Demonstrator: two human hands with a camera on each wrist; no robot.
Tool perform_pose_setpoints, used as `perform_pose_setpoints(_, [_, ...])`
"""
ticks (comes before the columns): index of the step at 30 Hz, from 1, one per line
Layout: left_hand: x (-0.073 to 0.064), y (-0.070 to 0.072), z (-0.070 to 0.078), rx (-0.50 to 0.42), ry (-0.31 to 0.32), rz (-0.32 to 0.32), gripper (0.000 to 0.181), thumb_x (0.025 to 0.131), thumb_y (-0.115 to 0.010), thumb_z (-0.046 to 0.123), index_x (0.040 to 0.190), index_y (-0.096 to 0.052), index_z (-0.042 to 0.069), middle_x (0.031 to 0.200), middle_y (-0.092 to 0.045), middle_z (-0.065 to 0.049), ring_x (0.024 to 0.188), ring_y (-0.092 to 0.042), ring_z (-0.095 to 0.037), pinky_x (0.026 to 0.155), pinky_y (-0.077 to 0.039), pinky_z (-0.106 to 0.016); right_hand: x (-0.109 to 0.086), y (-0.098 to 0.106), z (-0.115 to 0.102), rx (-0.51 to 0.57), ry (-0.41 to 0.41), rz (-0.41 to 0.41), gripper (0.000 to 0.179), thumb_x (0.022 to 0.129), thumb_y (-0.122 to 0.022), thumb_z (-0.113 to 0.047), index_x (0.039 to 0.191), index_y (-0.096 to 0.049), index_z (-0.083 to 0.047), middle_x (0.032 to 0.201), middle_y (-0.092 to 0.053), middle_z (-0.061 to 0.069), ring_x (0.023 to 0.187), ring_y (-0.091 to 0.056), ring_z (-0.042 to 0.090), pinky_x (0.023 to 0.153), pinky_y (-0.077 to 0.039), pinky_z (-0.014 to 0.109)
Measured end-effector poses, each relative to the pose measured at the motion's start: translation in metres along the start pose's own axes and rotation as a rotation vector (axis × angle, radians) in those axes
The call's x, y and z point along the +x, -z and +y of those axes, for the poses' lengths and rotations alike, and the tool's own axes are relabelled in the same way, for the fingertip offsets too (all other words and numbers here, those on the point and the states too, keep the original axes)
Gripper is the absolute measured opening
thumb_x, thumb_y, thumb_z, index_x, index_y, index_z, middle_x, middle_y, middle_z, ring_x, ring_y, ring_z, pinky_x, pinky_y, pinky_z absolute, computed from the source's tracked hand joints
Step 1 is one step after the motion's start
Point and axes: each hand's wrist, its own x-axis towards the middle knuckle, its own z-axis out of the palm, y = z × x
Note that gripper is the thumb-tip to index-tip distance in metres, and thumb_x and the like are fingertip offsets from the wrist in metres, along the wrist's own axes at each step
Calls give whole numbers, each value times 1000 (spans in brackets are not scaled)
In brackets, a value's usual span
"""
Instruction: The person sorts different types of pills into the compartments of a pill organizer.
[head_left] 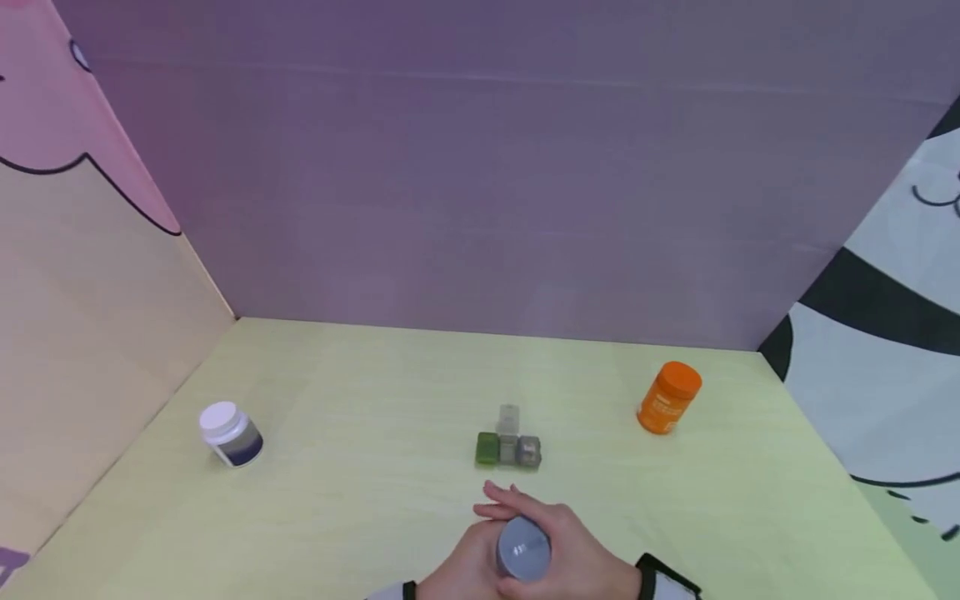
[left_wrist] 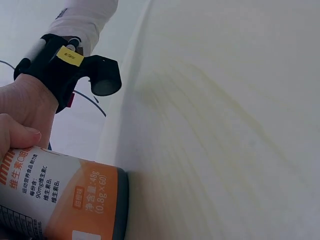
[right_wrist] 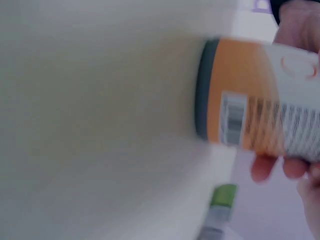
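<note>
The left hand (head_left: 465, 557) and right hand (head_left: 581, 543) together clasp an orange-and-white, grey-topped, plastic-looking cylindrical jar (head_left: 523, 550) at six o'clock on the flat pale-yellow tabletop (head_left: 360, 483), apparently steadying it, so the next move likely calls for a firm, even hold.

We count two hands: one left hand (head_left: 467, 557), one right hand (head_left: 581, 546). Bottles, three: we log one orange-and-white bottle (left_wrist: 75, 197), one white bottle (head_left: 232, 434) and one orange bottle (head_left: 669, 398). Small box (head_left: 507, 451), one; we make out three compartments in it: one green compartment (head_left: 487, 448), one clear compartment (head_left: 507, 450) and one greyish compartment (head_left: 529, 451), with one clear flap (head_left: 508, 419). Wrist straps, two: one left strap (head_left: 409, 591), one right strap (head_left: 647, 575). Yellow tag (left_wrist: 70, 56), one. Walls, three: we note one purple wall (head_left: 510, 183), one left wall (head_left: 90, 317), one right wall (head_left: 885, 333). Table (head_left: 352, 492), one.
</note>
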Motion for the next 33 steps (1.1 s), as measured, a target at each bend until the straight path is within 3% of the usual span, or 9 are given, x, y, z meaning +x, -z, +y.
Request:
perform_pose_setpoints(4, [-4, 2, 2, -138, 38, -18, 44, 81, -66, 8, 123, -53, 7, 115, -60, -9, 105, -54, -9, 91, -42, -26, -6, 3, 0, 101, -80, 37, 75, 74, -74, -8, 138, -37, -11, 130, -51, 11, 120, -47, 19, 99, -31, 22])
perform_pose_setpoints(9, [-5, 3, 6, -68, 78, 5, 41, 80, -69, 17, 118, -56, 9, 106, -64, -4, 96, -57, -7, 84, -45, -25, -12, 7, -3, 52, -106, 86, 72, 71, -77, -10, 134, -44, -13, 128, -53, 11, 119, -48, 19, 97, -34, 25])
perform_pose_setpoints(12, [-5, 3, 7, -67, 105, 22, 43, 78, -71, 17, 117, -56, 8, 103, -64, 1, 94, -57, -7, 83, -45, -25, -14, 9, -7, 61, -173, 104, 69, 69, -78, -12, 131, -47, -15, 127, -54, 10, 118, -48, 18, 95, -35, 26])
perform_pose_setpoints(17, [-5, 1, 9, -123, 137, 31, 44, 75, -72, 12, 116, -56, 6, 98, -62, 6, 90, -57, -7, 81, -44, -25, -20, 14, -7, 105, -206, 132, 65, 67, -80, -10, 126, -51, -9, 125, -55, 10, 117, -49, 16, 95, -36, 25])
perform_pose_setpoints(22, [-6, 2, 11, -169, 184, 27, 43, 71, -72, 7, 112, -58, 8, 93, -61, 6, 86, -56, -7, 78, -45, -25, -26, 23, -2, 162, -170, 156, 52, 70, -76, -5, 117, -57, 0, 121, -58, 12, 114, -52, 15, 96, -40, 28])
perform_pose_setpoints(29, [-4, 3, 10, -110, 130, 29, 49, 68, -74, 4, 114, -57, 6, 100, -62, 5, 92, -55, -6, 83, -43, -25, -31, 29, -1, 148, -113, 164, 38, 74, -70, 0, 112, -63, 0, 114, -62, 10, 106, -58, 16, 89, -45, 27])
perform_pose_setpoints(33, [-3, 2, 9, -151, 136, 15, 54, 68, -73, 3, 119, -56, 11, 106, -62, 2, 96, -55, -7, 85, -42, -25, -34, 30, -7, 193, -255, 99, 47, 78, -70, -10, 122, -57, -5, 122, -57, 7, 114, -52, 12, 96, -38, 46])
